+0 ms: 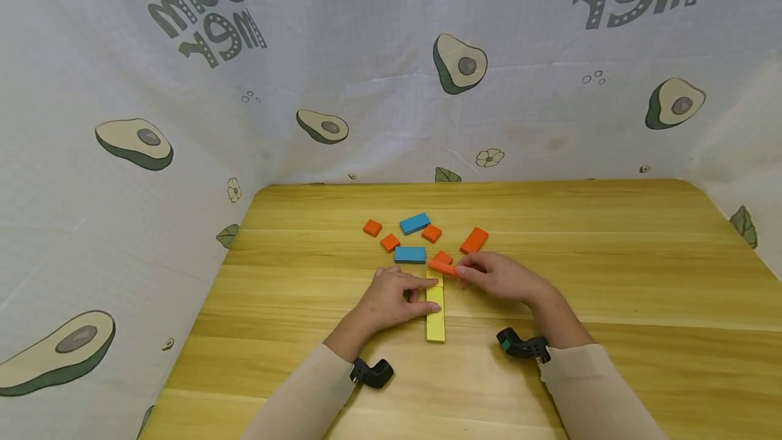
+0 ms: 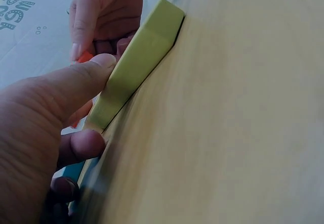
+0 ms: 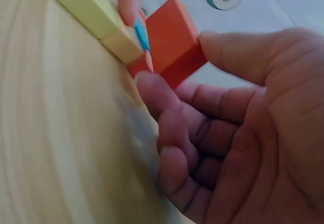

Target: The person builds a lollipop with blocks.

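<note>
My left hand (image 1: 391, 297) rests its thumb and index finger on a row of two yellow blocks. The thumb touches the long yellow block (image 1: 436, 328); the index finger lies over the short yellow block (image 1: 434, 276) at its far end. Between thumb and fingertips, my right hand (image 1: 504, 278) pinches an orange block (image 3: 172, 37), tilted and raised near that far end. Just behind it lies a small orange block (image 1: 441, 258), partly covered in the head view. A blue block (image 1: 410, 254) sits beyond the left hand.
Farther back on the wooden table (image 1: 293, 290) lie another blue block (image 1: 415, 223), small orange blocks (image 1: 372, 227) and a longer orange block (image 1: 474, 240) at the right. Behind the table hangs a white cloth (image 1: 379, 73) printed with avocados.
</note>
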Demonstrator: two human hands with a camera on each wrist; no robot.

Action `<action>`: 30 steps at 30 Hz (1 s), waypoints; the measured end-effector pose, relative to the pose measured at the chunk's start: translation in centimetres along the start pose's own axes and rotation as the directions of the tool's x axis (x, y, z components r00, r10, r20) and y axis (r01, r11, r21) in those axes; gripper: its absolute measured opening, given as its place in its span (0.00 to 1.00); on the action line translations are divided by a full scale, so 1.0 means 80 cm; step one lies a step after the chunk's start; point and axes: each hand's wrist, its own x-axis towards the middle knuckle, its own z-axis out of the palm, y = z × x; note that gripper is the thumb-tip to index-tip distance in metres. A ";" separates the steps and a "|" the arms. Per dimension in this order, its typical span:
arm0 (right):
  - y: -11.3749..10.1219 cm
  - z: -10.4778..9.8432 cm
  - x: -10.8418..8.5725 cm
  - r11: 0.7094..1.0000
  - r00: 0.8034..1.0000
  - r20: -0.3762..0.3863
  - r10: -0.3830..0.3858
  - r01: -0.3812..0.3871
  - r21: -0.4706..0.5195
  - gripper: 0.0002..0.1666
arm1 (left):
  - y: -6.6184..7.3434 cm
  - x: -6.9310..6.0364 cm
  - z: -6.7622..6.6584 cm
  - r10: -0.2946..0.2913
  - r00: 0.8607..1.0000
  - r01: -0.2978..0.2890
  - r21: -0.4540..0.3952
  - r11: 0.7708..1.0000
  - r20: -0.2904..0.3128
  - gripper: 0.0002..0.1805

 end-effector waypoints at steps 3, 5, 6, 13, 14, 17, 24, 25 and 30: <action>-0.002 0.005 0.003 1.000 1.000 -0.021 0.003 -0.003 -0.027 0.18 | -0.001 0.000 0.001 0.012 1.000 -0.012 0.002 1.000 -0.017 0.26; -0.003 0.008 0.004 0.999 0.999 -0.038 0.002 -0.004 -0.046 0.18 | -0.001 0.000 0.001 0.018 1.000 -0.018 0.000 1.000 -0.023 0.26; -0.003 0.010 0.005 0.999 0.999 -0.048 0.001 -0.003 -0.054 0.17 | -0.001 -0.001 0.002 0.019 1.000 -0.019 -0.001 1.000 -0.023 0.26; -0.002 0.021 0.012 0.995 0.992 -0.125 -0.033 0.021 -0.097 0.13 | -0.001 -0.001 0.001 0.008 1.000 -0.008 -0.009 1.000 -0.006 0.26; -0.002 0.023 0.013 0.994 0.990 -0.136 -0.041 0.027 -0.101 0.13 | -0.001 -0.002 0.001 0.007 1.000 -0.007 -0.011 1.000 -0.004 0.26; -0.002 0.027 0.015 0.993 0.984 -0.168 -0.060 0.042 -0.108 0.14 | -0.001 -0.002 0.001 0.006 1.000 -0.006 -0.012 1.000 -0.005 0.26; -0.003 0.037 0.020 0.990 0.971 -0.231 -0.060 0.028 -0.139 0.18 | -0.002 -0.001 0.003 0.018 1.000 -0.018 -0.007 1.000 -0.017 0.26; -0.003 0.038 0.020 0.988 0.969 -0.241 -0.061 0.024 -0.154 0.19 | -0.002 -0.001 0.003 0.022 1.000 -0.022 -0.008 1.000 -0.019 0.26; -0.003 0.042 0.023 0.978 0.960 -0.272 -0.068 0.011 -0.207 0.20 | -0.002 -0.001 0.002 0.024 0.999 -0.025 -0.015 1.000 -0.023 0.25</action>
